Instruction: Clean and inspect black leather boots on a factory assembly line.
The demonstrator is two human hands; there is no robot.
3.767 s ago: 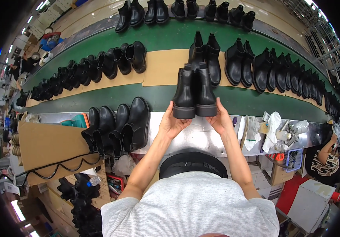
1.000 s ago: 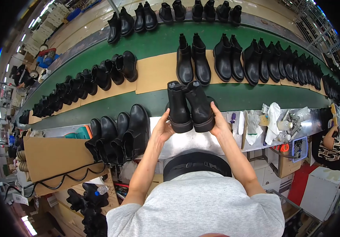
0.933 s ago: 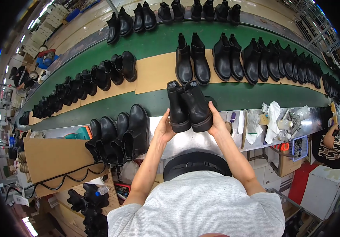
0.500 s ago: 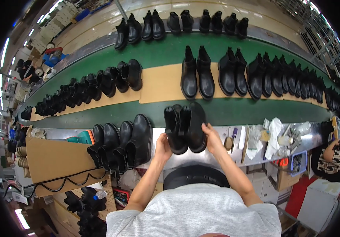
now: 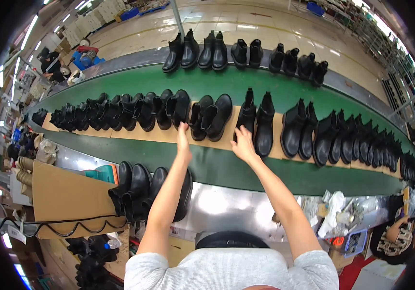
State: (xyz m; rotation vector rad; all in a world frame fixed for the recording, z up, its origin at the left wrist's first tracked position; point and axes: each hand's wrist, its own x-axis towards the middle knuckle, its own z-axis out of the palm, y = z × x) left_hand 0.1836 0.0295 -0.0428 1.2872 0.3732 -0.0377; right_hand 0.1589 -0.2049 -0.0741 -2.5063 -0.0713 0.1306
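A pair of black ankle boots (image 5: 219, 118) lies on the cardboard strip (image 5: 164, 143), soles toward the far right. Just left of the pair is my left hand (image 5: 183, 142), fingers stretched out and holding nothing. My right hand (image 5: 243, 144) is open with its fingers spread, at the lower front of an upright black boot (image 5: 247, 113); whether it touches the boot I cannot tell. That boot's mate (image 5: 265, 126) stands to the right of it.
Rows of black boots (image 5: 347, 133) stretch left and right along the green belt (image 5: 212, 166). More boots (image 5: 212, 50) stand along its far side. On the near metal ledge (image 5: 217, 200) are boots (image 5: 137, 181) at left and crumpled plastic (image 5: 335, 208) at right. A cardboard box (image 5: 72, 198) stands near left.
Both hands have reached forward from the near ledge to the belt. The boots they held are now released on the cardboard, in the gap between the rows. The view has shifted too.
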